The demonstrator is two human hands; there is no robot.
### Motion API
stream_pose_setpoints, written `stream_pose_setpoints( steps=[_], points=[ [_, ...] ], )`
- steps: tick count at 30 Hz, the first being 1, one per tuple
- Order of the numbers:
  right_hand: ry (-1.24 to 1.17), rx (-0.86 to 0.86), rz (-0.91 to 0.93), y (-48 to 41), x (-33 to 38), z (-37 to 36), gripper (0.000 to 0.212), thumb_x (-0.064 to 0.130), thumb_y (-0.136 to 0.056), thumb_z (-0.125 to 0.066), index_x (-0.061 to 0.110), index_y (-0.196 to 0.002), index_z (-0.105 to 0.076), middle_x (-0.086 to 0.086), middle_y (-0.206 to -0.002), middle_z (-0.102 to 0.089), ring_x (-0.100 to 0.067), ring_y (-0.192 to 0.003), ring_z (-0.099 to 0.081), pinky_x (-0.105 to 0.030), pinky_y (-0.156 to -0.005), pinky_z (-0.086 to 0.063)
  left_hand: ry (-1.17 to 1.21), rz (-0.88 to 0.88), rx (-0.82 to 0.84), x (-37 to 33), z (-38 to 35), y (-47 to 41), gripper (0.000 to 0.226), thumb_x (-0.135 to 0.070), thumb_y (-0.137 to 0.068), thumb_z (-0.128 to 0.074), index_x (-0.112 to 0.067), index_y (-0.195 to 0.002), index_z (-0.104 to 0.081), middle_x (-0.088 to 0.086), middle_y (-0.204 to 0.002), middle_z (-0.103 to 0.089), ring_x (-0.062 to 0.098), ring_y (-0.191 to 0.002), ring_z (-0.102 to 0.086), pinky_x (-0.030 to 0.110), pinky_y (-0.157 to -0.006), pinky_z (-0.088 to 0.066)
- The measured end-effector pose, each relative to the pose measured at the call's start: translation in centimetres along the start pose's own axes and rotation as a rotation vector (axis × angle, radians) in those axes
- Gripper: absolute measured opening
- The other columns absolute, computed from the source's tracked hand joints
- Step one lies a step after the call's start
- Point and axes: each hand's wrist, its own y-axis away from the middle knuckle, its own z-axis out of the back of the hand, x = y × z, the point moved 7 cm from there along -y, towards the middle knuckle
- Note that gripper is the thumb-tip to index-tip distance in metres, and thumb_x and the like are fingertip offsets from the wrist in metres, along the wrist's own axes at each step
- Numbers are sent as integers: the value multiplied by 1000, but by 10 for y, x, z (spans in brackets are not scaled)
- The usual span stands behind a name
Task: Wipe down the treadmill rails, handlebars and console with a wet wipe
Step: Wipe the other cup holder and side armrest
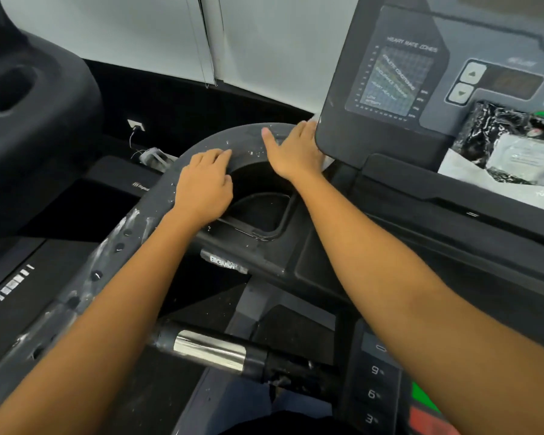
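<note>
The treadmill's curved grey handlebar (252, 136) arcs from lower left up to the console (399, 76) and is flecked with white marks. My left hand (203, 180) rests curled on the bar's inner edge, above a dark cup-holder recess (261, 211). My right hand (296, 152) lies flat on the bar's top, next to the console's lower left corner. It presses down a white wet wipe (327, 161), of which only small bits show at the fingertips and under the palm. The wipe packet (515, 146), black and silver, lies on the console shelf at right.
A chrome-sleeved pulse grip (211, 350) crosses below my arms. Speed buttons marked 9, 6, 3 (374, 394) sit at lower right. Another dark machine (19, 98) stands at left. A white wall, a blind cord and a wall socket (136, 124) lie behind.
</note>
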Motion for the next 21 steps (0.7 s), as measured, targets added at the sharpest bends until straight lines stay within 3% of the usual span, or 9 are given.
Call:
stream_pose_setpoints(
  steps=[3,6,9,11,13,16,17,19,21],
  points=[
    [105,129,283,-3,49,-21,84,65,-94,-24,0,-149,-24,-16,-158,-17,-26,-147,-13,-42,-117,-14,-6,-52,26,-2,-5,0,46,-20,-94,-44,-2,-136,-47,15,-139,-48,36,-127,-42,45,-103,-34],
    [152,162,435,8,62,-34,74,56,-99,-24,3,-151,-19,-12,-160,-13,-23,-147,-14,-42,-118,-15,-12,-93,64,-14,-10,-8,55,-29,-90,-30,2,-131,-50,18,-130,-52,37,-121,-47,46,-100,-36],
    [109,-60,168,2,11,-4,74,53,-97,-36,4,-150,-22,-13,-156,-19,-29,-141,-30,-44,-112,-30,-52,-72,99,-10,-20,-9,54,-25,-99,-38,-5,-148,-30,14,-156,-26,33,-144,-23,48,-116,-20],
    [64,-7,-94,-3,-24,4,78,53,-98,-32,5,-153,-6,-14,-160,-8,-34,-145,-18,-46,-116,-21,-59,-85,84,-6,-20,-7,56,-24,-101,-39,-6,-151,-22,11,-160,-17,29,-147,-15,44,-119,-13],
    [79,-3,-132,-8,-18,0,81,55,-97,-29,0,-152,-8,-16,-160,-8,-35,-145,-18,-49,-115,-20,-45,-115,87,-4,-18,-7,57,-24,-101,-39,-5,-151,-20,12,-160,-16,28,-147,-15,42,-120,-13],
    [-29,10,203,-7,50,-19,65,50,-96,-37,-3,-132,-44,-14,-140,-32,-27,-119,-48,-43,-104,-39,9,-126,91,6,-14,-10,60,-21,-97,-45,-2,-150,-23,17,-155,-26,30,-143,-25,41,-118,-20],
    [-14,82,340,2,73,-32,58,47,-97,-36,-1,-129,-47,-13,-139,-33,-24,-117,-48,-44,-105,-38,34,-108,75,12,-11,-10,59,-21,-95,-47,-1,-148,-28,18,-151,-34,31,-140,-31,41,-116,-25],
    [36,215,500,11,92,-51,58,43,-100,-31,1,-139,-39,-14,-154,-22,-23,-133,-37,-44,-112,-30,54,-77,40,21,-6,-7,58,-24,-94,-51,-1,-145,-33,18,-145,-42,31,-135,-38,41,-114,-30],
    [37,162,494,4,79,-40,58,42,-101,-29,3,-144,-34,-14,-159,-13,-24,-139,-32,-43,-113,-28,20,-69,48,22,-6,-3,62,-27,-97,-49,0,-148,-27,19,-151,-33,31,-141,-30,41,-117,-24]
  ],
)
